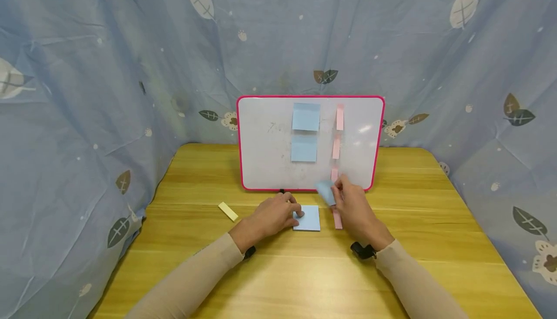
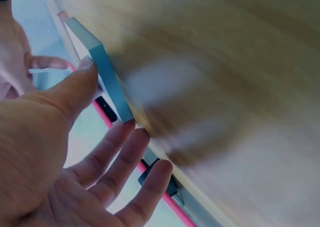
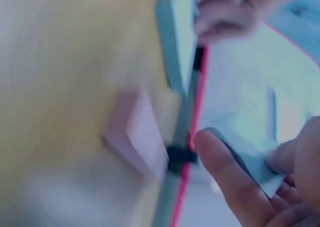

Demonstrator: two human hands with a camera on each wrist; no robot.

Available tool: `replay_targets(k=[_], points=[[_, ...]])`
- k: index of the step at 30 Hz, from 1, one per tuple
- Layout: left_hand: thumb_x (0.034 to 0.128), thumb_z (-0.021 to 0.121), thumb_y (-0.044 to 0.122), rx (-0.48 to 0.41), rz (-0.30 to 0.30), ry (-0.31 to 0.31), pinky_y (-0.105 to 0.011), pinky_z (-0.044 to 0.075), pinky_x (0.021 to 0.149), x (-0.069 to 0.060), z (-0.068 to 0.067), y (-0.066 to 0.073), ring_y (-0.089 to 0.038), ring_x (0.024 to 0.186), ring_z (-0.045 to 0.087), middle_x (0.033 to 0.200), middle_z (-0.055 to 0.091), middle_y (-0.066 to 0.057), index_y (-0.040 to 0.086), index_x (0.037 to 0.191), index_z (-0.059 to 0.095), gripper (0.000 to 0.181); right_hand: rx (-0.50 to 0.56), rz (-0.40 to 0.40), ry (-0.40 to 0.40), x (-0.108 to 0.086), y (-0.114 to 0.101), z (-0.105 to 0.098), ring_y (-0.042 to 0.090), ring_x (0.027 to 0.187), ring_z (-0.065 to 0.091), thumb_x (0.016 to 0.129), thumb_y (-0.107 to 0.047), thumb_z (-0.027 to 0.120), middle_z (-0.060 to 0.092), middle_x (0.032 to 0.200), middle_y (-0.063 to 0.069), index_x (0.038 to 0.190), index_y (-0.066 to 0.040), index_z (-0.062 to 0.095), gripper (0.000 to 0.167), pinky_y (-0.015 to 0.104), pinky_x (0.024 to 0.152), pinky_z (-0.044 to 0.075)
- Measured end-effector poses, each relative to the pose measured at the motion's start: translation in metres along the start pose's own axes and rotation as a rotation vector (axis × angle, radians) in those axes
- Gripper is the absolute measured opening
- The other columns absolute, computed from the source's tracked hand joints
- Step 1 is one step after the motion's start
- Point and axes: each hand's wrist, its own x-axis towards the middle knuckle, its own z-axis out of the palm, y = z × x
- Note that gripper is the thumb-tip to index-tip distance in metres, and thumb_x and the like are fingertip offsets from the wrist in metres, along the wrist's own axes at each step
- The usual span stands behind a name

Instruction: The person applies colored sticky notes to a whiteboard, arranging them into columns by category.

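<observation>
Between thumb and fingers, my right hand [image 1: 354, 208] pinches a single blue sticky note [image 1: 325, 192], held in front of the whiteboard's lower edge. The note also shows in the right wrist view, a pale blue sheet [image 3: 250, 152] under the thumb. On the table, a square blue sticky note pad [image 1: 310, 220] lies with my left hand [image 1: 274, 214] at its left side. The left thumb [image 2: 82, 69] touches the pad, and its other fingers spread loosely by the pad's edge. A narrow pink sticky pad [image 1: 337, 219] lies just below the right hand.
A whiteboard [image 1: 265, 140] with a pink frame stands behind the hands. Two blue notes [image 1: 306, 117] and three narrow pink notes [image 1: 340, 117] stick to it. A narrow yellow pad [image 1: 228, 211] lies at left on the wooden table [image 1: 291, 285]. A patterned curtain [image 1: 278, 34] surrounds the table.
</observation>
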Motion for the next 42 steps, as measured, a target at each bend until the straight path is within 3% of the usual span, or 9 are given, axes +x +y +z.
replay_targets(k=[3, 5, 9, 18, 24, 30, 38, 42], points=[[0.1079, 0.086, 0.033, 0.011, -0.008, -0.006, -0.039, 0.066, 0.09, 0.0, 0.0, 0.0, -0.024, 0.116, 0.072, 0.139, 0.075, -0.006, 0.026, 0.126, 0.087, 0.02, 0.027, -0.049, 0.171, 0.0, 0.001, -0.015, 0.044, 0.093, 0.088, 0.116, 0.0, 0.068, 0.08, 0.104, 0.03, 0.113, 0.003, 0.061, 0.008, 0.038, 0.068, 0.072], [0.1077, 0.087, 0.033, 0.02, -0.021, -0.012, -0.038, 0.066, 0.089, 0.0, -0.001, -0.001, -0.023, 0.116, 0.071, 0.138, 0.075, -0.006, 0.026, 0.127, 0.087, 0.02, 0.061, -0.106, 0.265, 0.0, 0.001, -0.022, 0.048, 0.09, 0.088, 0.112, 0.006, 0.072, 0.079, 0.101, 0.03, 0.11, 0.007, 0.062, 0.01, 0.03, 0.067, 0.07], [0.1073, 0.087, 0.033, 0.024, -0.049, -0.022, -0.038, 0.066, 0.09, -0.002, -0.003, -0.001, -0.022, 0.119, 0.071, 0.138, 0.074, -0.005, 0.026, 0.127, 0.087, 0.021, 0.119, -0.23, 0.325, 0.001, -0.002, -0.023, 0.046, 0.082, 0.088, 0.105, 0.014, 0.076, 0.08, 0.1, 0.03, 0.107, 0.01, 0.065, 0.012, 0.01, 0.07, 0.062], [0.1092, 0.086, 0.031, 0.043, -0.038, 0.024, -0.045, 0.066, 0.09, -0.008, -0.002, 0.003, -0.027, 0.124, 0.069, 0.141, 0.073, -0.008, 0.024, 0.129, 0.088, 0.021, 0.128, -0.369, 0.344, -0.002, -0.01, -0.002, 0.038, 0.081, 0.089, 0.095, 0.017, 0.086, 0.087, 0.096, 0.024, 0.102, 0.006, 0.073, 0.018, 0.004, 0.076, 0.059], [0.1106, 0.084, 0.037, 0.074, -0.027, 0.051, -0.048, 0.066, 0.093, -0.008, 0.0, 0.003, -0.027, 0.126, 0.07, 0.144, 0.074, -0.007, 0.025, 0.136, 0.085, 0.028, 0.172, -0.382, 0.308, 0.001, -0.017, 0.008, 0.037, 0.094, 0.09, 0.095, 0.015, 0.087, 0.088, 0.104, 0.018, 0.109, 0.005, 0.08, 0.019, 0.01, 0.093, 0.061], [0.1081, 0.086, 0.042, 0.089, -0.047, 0.075, -0.051, 0.065, 0.098, -0.008, 0.001, 0.0, -0.027, 0.127, 0.071, 0.143, 0.074, -0.006, 0.022, 0.141, 0.083, 0.038, 0.135, -0.391, 0.285, 0.004, -0.02, 0.016, 0.038, 0.107, 0.089, 0.099, 0.012, 0.085, 0.088, 0.116, 0.021, 0.12, 0.006, 0.082, 0.022, 0.013, 0.102, 0.06], [0.1088, 0.086, 0.036, 0.078, -0.065, 0.168, -0.058, 0.061, 0.115, -0.015, -0.005, -0.007, -0.031, 0.136, 0.072, 0.145, 0.076, -0.005, 0.017, 0.15, 0.076, 0.047, 0.058, -0.462, 0.307, 0.007, -0.021, 0.026, 0.042, 0.123, 0.086, 0.099, 0.011, 0.085, 0.087, 0.128, 0.022, 0.128, 0.005, 0.085, 0.03, 0.045, 0.1, 0.068], [0.1078, 0.087, 0.036, 0.099, -0.074, 0.228, -0.06, 0.059, 0.119, -0.017, -0.009, -0.014, -0.034, 0.14, 0.072, 0.149, 0.075, -0.007, 0.015, 0.154, 0.073, 0.053, 0.033, -0.478, 0.29, 0.009, -0.025, 0.032, 0.042, 0.127, 0.084, 0.099, 0.01, 0.085, 0.086, 0.131, 0.022, 0.129, 0.006, 0.085, 0.03, 0.053, 0.103, 0.067]])
